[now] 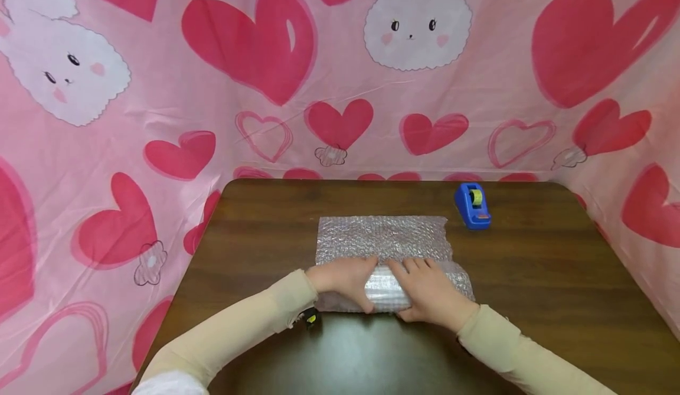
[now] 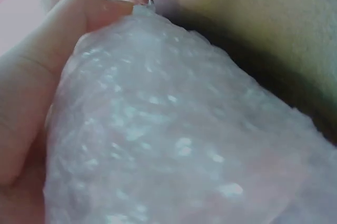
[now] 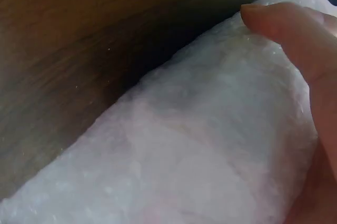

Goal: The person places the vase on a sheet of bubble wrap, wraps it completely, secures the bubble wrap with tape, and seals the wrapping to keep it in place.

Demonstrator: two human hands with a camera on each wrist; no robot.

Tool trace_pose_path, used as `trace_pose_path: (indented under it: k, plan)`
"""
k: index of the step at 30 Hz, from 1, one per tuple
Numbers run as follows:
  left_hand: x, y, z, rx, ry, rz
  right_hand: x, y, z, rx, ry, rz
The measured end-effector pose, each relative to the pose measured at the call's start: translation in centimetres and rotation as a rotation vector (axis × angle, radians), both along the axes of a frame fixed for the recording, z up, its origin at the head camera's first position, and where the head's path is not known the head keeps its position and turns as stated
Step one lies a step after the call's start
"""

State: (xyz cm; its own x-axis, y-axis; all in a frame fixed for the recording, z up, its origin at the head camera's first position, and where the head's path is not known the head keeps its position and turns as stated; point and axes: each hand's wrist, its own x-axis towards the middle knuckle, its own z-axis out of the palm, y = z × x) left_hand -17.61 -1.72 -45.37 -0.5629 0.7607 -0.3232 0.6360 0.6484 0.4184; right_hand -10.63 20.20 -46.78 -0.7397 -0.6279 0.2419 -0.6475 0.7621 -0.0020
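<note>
A sheet of clear bubble wrap point(image 1: 382, 237) lies on the table, its near part rolled into a thick bundle point(image 1: 383, 290). What sits inside the bundle is hidden by the layers. My left hand point(image 1: 346, 278) grips the bundle left of its middle, thumb on the near side and fingers over the far side. On the right half, my right hand point(image 1: 431, 293) holds it the same way, with the two hands close together. Both wrist views are filled by the bubbly plastic surface, with the thumb point(image 2: 58, 39) along one side in the left wrist view.
A blue tape dispenser point(image 1: 474, 207) with a yellowish roll stands at the back right of the dark wooden table point(image 1: 255, 229). Behind and beside the table hangs a pink cloth point(image 1: 366, 82) printed with hearts and rabbits.
</note>
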Motion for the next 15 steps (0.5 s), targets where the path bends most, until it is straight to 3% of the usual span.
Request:
trace_pose_path:
  k: [3,8,15]
  plan:
    - [-0.6,-0.2,0.1,0.032,-0.063,0.034,-0.8,0.1,-0.2,-0.005,-0.048,-0.011]
    - [-1.4,-0.4,0.0,0.050,-0.112,0.065,-1.7,0.2,0.1,-0.005,-0.149,-0.027]
    - [-2.4,-0.7,0.2,0.009,-0.093,0.003,-2.6,0.0,1.0,-0.016,-0.287,-0.027]
